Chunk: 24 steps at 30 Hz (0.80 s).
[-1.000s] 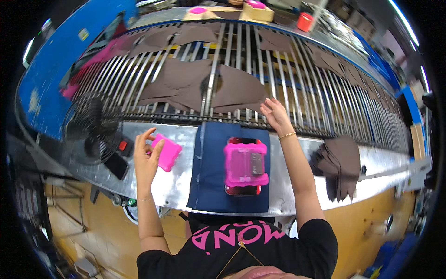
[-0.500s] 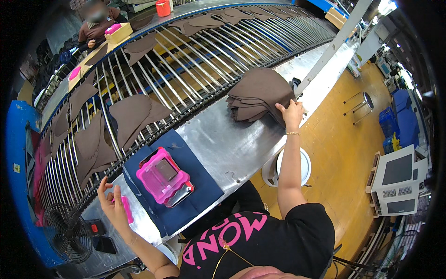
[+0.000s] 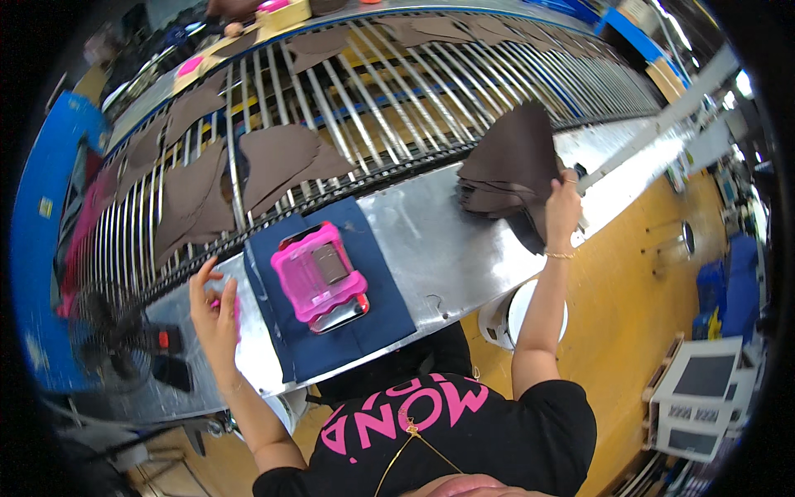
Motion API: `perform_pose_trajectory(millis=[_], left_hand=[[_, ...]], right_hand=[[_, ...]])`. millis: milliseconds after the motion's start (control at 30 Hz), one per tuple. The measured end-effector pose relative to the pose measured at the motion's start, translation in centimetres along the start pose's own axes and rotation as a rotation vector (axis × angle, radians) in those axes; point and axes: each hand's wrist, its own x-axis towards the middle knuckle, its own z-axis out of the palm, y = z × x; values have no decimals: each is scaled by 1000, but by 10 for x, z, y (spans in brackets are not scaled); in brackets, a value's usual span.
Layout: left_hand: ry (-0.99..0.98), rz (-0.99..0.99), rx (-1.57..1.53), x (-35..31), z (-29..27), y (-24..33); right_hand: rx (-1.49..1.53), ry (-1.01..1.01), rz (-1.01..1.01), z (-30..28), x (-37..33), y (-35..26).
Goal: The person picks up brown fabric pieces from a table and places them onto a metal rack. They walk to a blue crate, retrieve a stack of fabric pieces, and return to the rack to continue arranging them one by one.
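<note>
My right hand (image 3: 565, 207) is closed on the right edge of brown cut pieces (image 3: 517, 157), which look like flat, flexible sheet material. The gripped edge is raised and the upper piece tilts up, while several layers fan out at the left of the stack. How many pieces are pinched cannot be made out. My left hand (image 3: 215, 319) hovers over the near left of the metal table, fingers apart and slightly curled, holding nothing. Partly behind it is a small pink object (image 3: 238, 319). Between the hands, a wavy-edged pink tray (image 3: 302, 282) holds a small brown patch (image 3: 334, 263).
The tray lies on a dark blue mat (image 3: 377, 290) on the metal table (image 3: 431, 248). Beyond runs a roller conveyor (image 3: 373, 124) carrying brown pieces (image 3: 281, 161). A black fan (image 3: 116, 344) stands at left, a white bucket (image 3: 538, 315) below the table, a slanted post (image 3: 662, 120) at right.
My right hand has lifted the edge of the brown pieces, tilting them upward. My left hand stays raised near the pink object. The whole view has shifted, with the scene now further right.
</note>
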Motion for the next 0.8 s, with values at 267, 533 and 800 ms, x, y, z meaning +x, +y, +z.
perform_pose_trajectory(millis=[267,533,800], left_hand=[[38,214,-92,33,22,19],[-107,-42,-401,27,-11,39],[149,109,55,-8,-77,35]], right_hand=[[1099,32,-444,-50,-31,-121],[1335,-470,-683,-23,-105,-209],[1298,-977,-778,-4,-142,-238]])
